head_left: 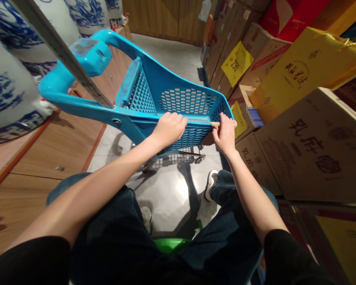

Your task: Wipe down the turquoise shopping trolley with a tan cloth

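Observation:
A blue plastic shopping cart (178, 81) stands sideways before me, its basket pierced with honeycomb holes. My left hand (171, 127) is closed over the near rim of the basket. Further right, at the front corner, my right hand (226, 132) is closed, with a short pale stick-like piece (214, 124) showing at both sides of the fingers. What that piece belongs to is not clear. A brownish patch (209, 138) shows just below it. The cart's curved push handle (55, 85) points left, and a grey metal pole (68, 59) rises from its side.
Large blue-and-white jars (2, 99) stand on wooden cabinets (47, 170) at left. Stacked cartons (317, 146), a yellow gift bag (308, 71) and a yellow price card (236, 63) line the right. Beneath me is a green seat (172, 245); the floor (169, 198) is grey.

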Demonstrator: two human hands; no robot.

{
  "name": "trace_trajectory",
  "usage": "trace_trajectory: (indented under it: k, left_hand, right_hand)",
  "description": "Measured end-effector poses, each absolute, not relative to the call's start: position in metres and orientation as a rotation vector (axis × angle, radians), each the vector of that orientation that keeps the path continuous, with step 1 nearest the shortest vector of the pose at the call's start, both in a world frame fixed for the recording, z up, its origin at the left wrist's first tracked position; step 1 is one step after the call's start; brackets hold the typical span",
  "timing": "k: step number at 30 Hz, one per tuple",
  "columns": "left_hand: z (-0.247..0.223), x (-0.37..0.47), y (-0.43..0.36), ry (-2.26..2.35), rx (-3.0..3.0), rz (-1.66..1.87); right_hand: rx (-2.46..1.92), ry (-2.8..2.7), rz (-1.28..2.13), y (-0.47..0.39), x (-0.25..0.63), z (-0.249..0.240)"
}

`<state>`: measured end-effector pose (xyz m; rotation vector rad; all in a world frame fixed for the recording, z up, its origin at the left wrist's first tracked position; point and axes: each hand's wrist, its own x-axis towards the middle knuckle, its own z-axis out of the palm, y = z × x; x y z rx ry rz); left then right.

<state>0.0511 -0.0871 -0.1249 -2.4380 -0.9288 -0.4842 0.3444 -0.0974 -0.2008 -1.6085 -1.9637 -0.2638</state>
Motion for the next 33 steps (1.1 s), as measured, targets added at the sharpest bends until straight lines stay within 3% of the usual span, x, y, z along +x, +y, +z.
trace_trajectory:
  k: [10, 16, 26, 33]
  left_hand:
    - [-0.114, 0.044, -0.095, -0.827, -2.579, -0.500]
    - [-0.106, 0.023, -0.101, -1.121, -2.431, -0.583]
    - [-0.102, 0.018, -0.097, -1.156, -2.510, -0.485]
    - [-0.107, 0.026, -0.097, -1.108, -2.491, -0.539]
  right_hand:
    - [-1.582, -1.909, -0.145, -0.100, 0.375, -0.198]
    - [-1.458, -1.885, -0.027, -0.115, 0.382, -0.193]
    - [-1.460, -0.867, 0.000, -0.125, 0.359, -0.224]
    - [-1.504, -1.207, 0.393, -0.125, 0.283, -0.235]
